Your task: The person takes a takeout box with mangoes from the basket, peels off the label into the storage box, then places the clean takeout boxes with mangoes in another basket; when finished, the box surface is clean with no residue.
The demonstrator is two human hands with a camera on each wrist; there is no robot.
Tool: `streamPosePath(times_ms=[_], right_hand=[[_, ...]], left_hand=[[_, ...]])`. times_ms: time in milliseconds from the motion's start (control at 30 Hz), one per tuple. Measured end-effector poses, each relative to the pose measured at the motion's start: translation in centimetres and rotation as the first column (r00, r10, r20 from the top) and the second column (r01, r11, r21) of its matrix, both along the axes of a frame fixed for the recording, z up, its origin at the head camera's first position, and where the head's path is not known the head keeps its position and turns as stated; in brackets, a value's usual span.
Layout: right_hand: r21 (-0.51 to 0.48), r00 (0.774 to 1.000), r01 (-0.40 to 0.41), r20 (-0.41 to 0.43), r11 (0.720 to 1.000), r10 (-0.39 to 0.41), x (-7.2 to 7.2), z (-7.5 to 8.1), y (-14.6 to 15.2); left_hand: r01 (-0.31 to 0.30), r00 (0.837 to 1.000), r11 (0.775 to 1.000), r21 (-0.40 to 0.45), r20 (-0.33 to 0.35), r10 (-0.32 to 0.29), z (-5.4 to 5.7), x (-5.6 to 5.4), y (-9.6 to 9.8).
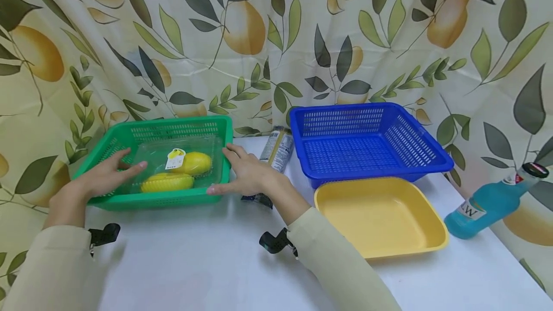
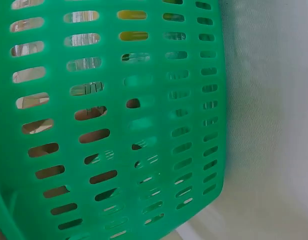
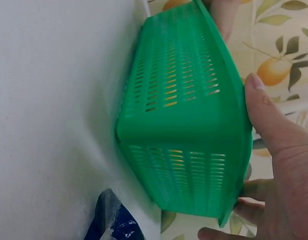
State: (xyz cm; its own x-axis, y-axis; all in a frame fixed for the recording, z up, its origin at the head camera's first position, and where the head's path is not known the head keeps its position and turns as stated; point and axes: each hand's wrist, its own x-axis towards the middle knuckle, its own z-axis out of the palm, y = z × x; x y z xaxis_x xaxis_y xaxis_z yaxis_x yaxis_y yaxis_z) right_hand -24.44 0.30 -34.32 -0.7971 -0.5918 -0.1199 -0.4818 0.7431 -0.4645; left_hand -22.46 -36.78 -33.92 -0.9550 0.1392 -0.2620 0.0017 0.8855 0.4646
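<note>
A green plastic basket point(image 1: 155, 200) with slotted walls stands at the left of the table. In it lies a clear plastic box point(image 1: 149, 150) with two yellow pieces of fruit point(image 1: 167, 183), one under a white label point(image 1: 175, 159). My left hand point(image 1: 110, 174) reaches over the basket's left rim, thumb extended inside; in the left wrist view the slotted wall hides most of it. Spread fingers of my right hand point(image 1: 248, 172) touch the right rim near the front corner. The right wrist view shows its thumb point(image 3: 261, 102) resting along the rim.
A blue basket point(image 1: 308, 164) stands at the back right, with a yellow tray point(image 1: 380, 215) before it. Between the baskets lies a printed packet point(image 1: 278, 150), partly behind my right hand. A bottle of blue liquid point(image 1: 488, 208) leans at the far right. Patterned cloth point(image 1: 319, 13) hangs behind the table.
</note>
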Motion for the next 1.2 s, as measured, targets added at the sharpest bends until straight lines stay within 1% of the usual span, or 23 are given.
streamPosePath(times_ms=[200, 467, 633, 800, 1033, 1100, 1200], right_hand=[[0.012, 1.0, 0.001, 0.003, 1.0, -0.001, 0.15, -0.16, -0.12], [0.016, 1.0, 0.002, 0.001, 1.0, -0.002, 0.32, -0.2, -0.07], [0.009, 1.0, 0.001, 0.0, 1.0, -0.001, 0.42, -0.38, 0.04], [0.008, 1.0, 0.002, -0.008, 1.0, -0.002, 0.42, -0.54, 0.01], [0.01, 1.0, 0.009, -0.011, 1.0, -0.009, 0.45, -0.57, 0.07], [0.014, 1.0, 0.009, -0.016, 1.0, -0.009, 0.41, -0.51, 0.06], [0.016, 1.0, 0.004, -0.026, 1.0, -0.004, 0.35, -0.32, -0.03]], left_hand=[[0.003, 0.999, 1.0, -0.003, 0.038, -0.003, -0.07, 0.14, -0.05], [-0.012, 0.999, 1.0, 0.01, 0.038, 0.012, -0.31, 0.18, 0.1], [-0.011, 1.0, 1.0, 0.012, 0.016, 0.011, -0.5, 0.08, 0.16], [-0.007, 1.0, 1.0, 0.029, -0.01, 0.007, -0.4, 0.12, 0.25], [0.002, 0.999, 0.998, 0.063, -0.048, 0.001, -0.04, -0.04, 0.36], [0.0, 0.998, 0.998, 0.071, -0.063, 0.005, 0.14, -0.11, 0.36], [-0.018, 0.996, 0.998, 0.058, -0.09, 0.023, 0.45, -0.23, 0.27]])
